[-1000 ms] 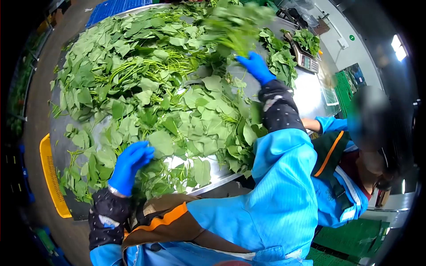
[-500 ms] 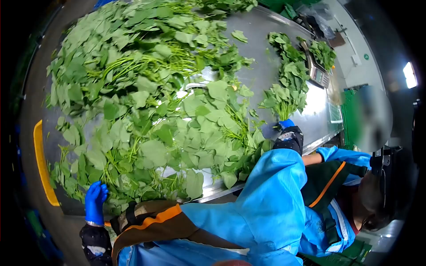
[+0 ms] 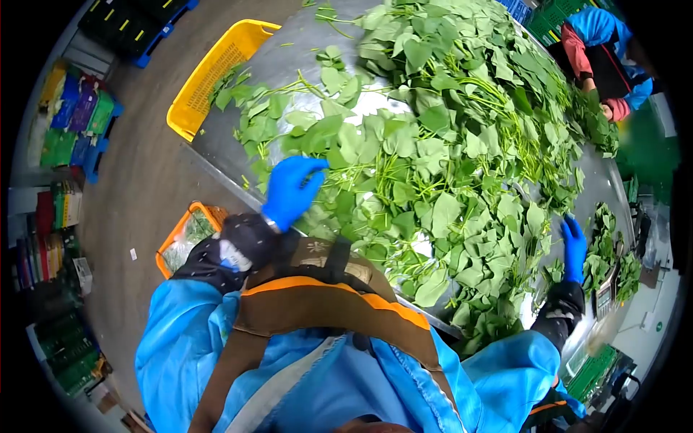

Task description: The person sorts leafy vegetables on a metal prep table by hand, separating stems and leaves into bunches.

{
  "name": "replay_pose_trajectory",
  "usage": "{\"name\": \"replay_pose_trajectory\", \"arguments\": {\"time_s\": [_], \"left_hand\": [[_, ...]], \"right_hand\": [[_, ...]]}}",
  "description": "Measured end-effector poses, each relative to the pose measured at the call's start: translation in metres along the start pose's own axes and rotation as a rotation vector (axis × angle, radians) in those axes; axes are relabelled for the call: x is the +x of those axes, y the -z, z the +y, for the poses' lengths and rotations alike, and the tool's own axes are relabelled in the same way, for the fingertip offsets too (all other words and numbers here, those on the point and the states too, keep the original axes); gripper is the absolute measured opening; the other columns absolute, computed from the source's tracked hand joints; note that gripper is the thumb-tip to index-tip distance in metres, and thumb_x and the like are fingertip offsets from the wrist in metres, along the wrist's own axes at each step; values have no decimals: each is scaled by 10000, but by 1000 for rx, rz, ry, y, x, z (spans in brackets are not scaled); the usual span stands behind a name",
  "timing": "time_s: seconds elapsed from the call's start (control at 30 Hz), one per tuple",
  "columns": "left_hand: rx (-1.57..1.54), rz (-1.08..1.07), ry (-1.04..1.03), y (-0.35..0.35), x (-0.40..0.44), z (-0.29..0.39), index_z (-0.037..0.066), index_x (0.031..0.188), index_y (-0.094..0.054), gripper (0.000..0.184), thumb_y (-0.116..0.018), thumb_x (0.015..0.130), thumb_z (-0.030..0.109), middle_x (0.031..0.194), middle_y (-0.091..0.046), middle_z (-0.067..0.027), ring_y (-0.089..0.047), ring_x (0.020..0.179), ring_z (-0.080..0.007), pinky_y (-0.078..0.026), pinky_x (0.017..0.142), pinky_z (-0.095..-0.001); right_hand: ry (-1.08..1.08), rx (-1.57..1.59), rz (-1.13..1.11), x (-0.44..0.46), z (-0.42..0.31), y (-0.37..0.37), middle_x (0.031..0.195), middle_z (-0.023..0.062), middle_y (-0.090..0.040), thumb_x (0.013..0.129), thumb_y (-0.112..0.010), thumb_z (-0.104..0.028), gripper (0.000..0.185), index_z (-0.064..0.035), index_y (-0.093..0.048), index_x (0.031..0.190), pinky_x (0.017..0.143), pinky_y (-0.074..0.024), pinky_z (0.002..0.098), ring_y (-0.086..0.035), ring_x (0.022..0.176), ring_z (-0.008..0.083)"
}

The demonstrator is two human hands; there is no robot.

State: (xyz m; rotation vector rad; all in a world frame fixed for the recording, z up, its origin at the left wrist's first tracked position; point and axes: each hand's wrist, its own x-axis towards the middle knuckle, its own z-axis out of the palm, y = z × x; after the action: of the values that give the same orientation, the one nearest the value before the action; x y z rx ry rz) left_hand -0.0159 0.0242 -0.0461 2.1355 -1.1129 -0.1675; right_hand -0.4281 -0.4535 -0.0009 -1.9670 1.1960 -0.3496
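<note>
Green leafy stems (image 3: pixel 462 144) lie in a wide heap over the metal table (image 3: pixel 238 159). My left hand (image 3: pixel 292 191), in a blue glove, is over the near left edge of the leaves, its fingers bent; whether a stem is between them is hidden. My right hand (image 3: pixel 574 249), also gloved in blue, is at the right side of the heap with fingers extended and nothing visible in it. Just beyond it, bunched leaves (image 3: pixel 600 245) lie beside a scale (image 3: pixel 603 297).
A yellow crate (image 3: pixel 220 72) stands at the table's left end. An orange basket (image 3: pixel 189 234) with bagged contents is on the floor at left. Another person (image 3: pixel 603 58) reaches over the far right side. Part of a co-worker's blue sleeve (image 3: pixel 570 400) shows at lower right.
The view has swung left, bringing the orange basket into sight. My right hand has let go of the bunch beside the scale. My left hand has moved over the leaves.
</note>
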Motion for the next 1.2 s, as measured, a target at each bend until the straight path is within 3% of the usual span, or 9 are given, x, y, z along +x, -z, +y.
{"name": "replay_pose_trajectory", "arguments": {"time_s": [0.1, 0.27, 0.47, 0.67, 0.73, 0.87, 1.0, 1.17, 1.2], "left_hand": [[173, -50, -130, -19, 13, 13, 116, 1023, -592, 335, -641, 716, 242, 1068, -546, -91, -465, 1072, -285, -316, 950, -410], [438, -206, -113, -34, 10, -47, 144, 1074, -570, 422, -653, 690, 300, 1268, -426, -80, -279, 1255, -289, -100, 1064, -478], [545, -249, -84, 24, 15, -95, 192, 1233, -457, 686, -717, 621, 360, 1349, -344, -31, -252, 1270, -290, -128, 1058, -475], [414, -206, -73, 30, 5, -111, 231, 1336, -302, 957, -776, 517, 383, 1389, -272, -42, -237, 1272, -318, -177, 1029, -504], [428, -221, -46, 33, 5, -113, 243, 1354, -265, 1028, -790, 484, 399, 1402, -238, -66, -238, 1270, -328, -182, 1022, -518], [366, -170, 37, 50, 4, -117, 247, 1366, -235, 1056, -788, 485, 428, 1411, -204, -111, -235, 1267, -347, -197, 1011, -505], [176, 135, 94, 57, -6, -153, 135, 1304, -357, 882, -778, 569, 380, 1326, -351, -168, -361, 1196, -342, -302, 980, -412], [-342, 172, 269, 54, -17, -142, 92, 1134, -506, 562, -714, 671, 335, 1149, -513, -135, -476, 1056, -308, -403, 866, -374], [-242, 162, 248, 56, -22, -140, 93, 1137, -508, 546, -714, 672, 293, 1152, -512, -126, -471, 1062, -314, -395, 878, -376]], "right_hand": [[221, 114, -227, -44, -173, -149, 1062, 63, -590, 838, -551, -114, 285, -5, -564, 1101, 841, -416, 252, -546, 955, 138], [610, 118, -661, -88, -243, -344, 1104, 140, -559, 814, -575, -169, 350, -93, -519, 1150, 817, -449, 330, -568, 969, 255], [322, -439, -498, -68, -209, -359, 1010, 139, -609, 780, -567, -157, 414, -78, -498, 1181, 758, -472, 342, -602, 867, 281], [693, 12, -344, -85, -274, -414, 883, 78, -627, 752, -608, -184, 229, -124, -627, 972, 668, -473, 333, -603, 745, 253], [1058, -337, -251, -85, -287, -441, 836, 80, -609, 731, -597, -165, 247, -139, -616, 976, 677, -452, 366, -585, 726, 259], [669, -798, -411, -67, -265, -436, 858, 88, -629, 762, -539, -133, 148, -127, -641, 868, 617, -462, 349, -591, 683, 223], [195, 323, -483, -61, -282, -360, 759, 28, -650, 817, -525, -178, 200, -36, -635, 904, 525, -424, 218, -538, 556, 94], [-38, 516, -566, -55, -249, -368, 751, 36, -622, 864, -458, -247, 320, -29, -590, 1058, 509, -380, 200, -500, 534, 89], [8, 787, -671, -44, -230, -372, 952, 88, -606, 876, -463, -270, 379, -41, -508, 1175, 577, -400, 198, -517, 630, 94]]}}
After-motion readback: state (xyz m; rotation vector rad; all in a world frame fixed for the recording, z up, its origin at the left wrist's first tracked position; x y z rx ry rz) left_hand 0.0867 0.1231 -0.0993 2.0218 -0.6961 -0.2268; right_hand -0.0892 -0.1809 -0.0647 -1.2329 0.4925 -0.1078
